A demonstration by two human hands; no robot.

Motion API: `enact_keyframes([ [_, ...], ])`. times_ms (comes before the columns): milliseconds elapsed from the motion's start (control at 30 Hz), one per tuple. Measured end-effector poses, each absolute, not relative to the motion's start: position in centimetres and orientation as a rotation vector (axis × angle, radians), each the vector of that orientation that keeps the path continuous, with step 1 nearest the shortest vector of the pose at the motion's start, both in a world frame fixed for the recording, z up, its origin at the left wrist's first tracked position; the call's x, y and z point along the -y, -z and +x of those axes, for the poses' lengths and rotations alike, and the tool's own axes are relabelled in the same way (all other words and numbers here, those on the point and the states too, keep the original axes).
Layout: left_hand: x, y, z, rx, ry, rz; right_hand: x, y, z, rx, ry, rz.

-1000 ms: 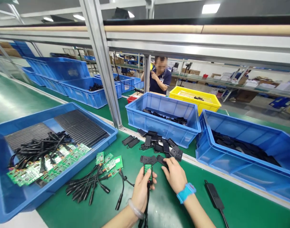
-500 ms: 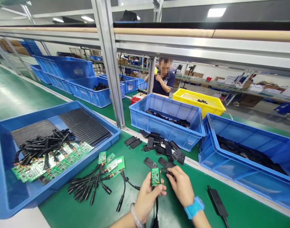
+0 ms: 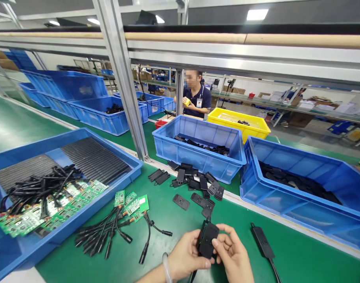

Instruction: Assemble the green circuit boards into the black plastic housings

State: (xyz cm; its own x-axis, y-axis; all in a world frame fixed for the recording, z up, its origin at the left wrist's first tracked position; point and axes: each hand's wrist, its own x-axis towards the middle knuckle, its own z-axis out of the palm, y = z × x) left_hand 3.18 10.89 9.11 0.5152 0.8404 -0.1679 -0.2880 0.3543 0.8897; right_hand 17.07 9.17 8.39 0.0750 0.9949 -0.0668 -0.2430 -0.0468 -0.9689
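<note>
My left hand [image 3: 184, 251] is closed around a black plastic case [image 3: 200, 235] with a cable running out below; the circuit board inside is mostly hidden now. From the right, my right hand [image 3: 234, 251] pinches a black cover [image 3: 209, 240] lying over the case, slightly tilted against it. Whether the two parts are fully joined, I cannot tell. Just beyond my hands lie loose black covers [image 3: 180, 201] and a heap of black case parts [image 3: 194, 179]. Left of them, green circuit boards [image 3: 133, 206] with black connector cables [image 3: 101, 232] rest on the green table.
A blue tray [image 3: 133, 173] of boards and cables stands at left. Blue bins [image 3: 197, 159] [image 3: 286, 208] of black parts line the back and right, with a yellow bin [image 3: 239, 122] behind. A closed black case with cable [image 3: 263, 241] lies at right. Another person [image 3: 197, 98] works across.
My right hand has brought a black cover from the table onto the case in my left hand, covering the green board. The view has shifted slightly right.
</note>
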Motion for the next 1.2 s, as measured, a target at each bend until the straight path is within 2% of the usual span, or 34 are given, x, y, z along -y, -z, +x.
enact_keyframes([
  [233, -10.6, -9.0, 3.3, -0.781, -0.796, 0.972, -9.0, -8.1, 16.8, 0.937, -1.239, -1.165],
  [467, -9.7, -10.5, 3.0, -0.856, -0.721, 1.308, -9.4, -7.9, 18.5, 1.124, -1.484, -1.118],
  [600, -9.5, -10.1, 3.2, -0.904, -0.657, 1.265, -9.3, -7.3, 18.2, 1.151, -1.447, -1.156],
  [667, -9.7, -9.5, 3.5, -0.901, -0.661, 1.175, -9.2, -6.9, 17.6, 1.220, -1.296, -1.264],
  [800, -9.7, -8.3, 3.7, -0.708, -0.801, 1.030, -8.8, -6.6, 16.4, 1.563, -0.719, -1.470],
  [900, -9.4, -7.8, 3.5, -0.651, -0.727, 1.061, -9.0, -6.6, 17.0, 1.763, -0.518, -1.554],
  [1067, -9.4, -8.1, 2.7, -0.965, -0.616, 1.506, -9.6, -5.9, 22.2, 1.906, -0.010, -1.855],
  [1200, -10.4, -11.5, 1.6, -1.181, -0.391, 2.078, -10.7, -3.5, 25.8, 1.908, 0.359, -1.965],
])
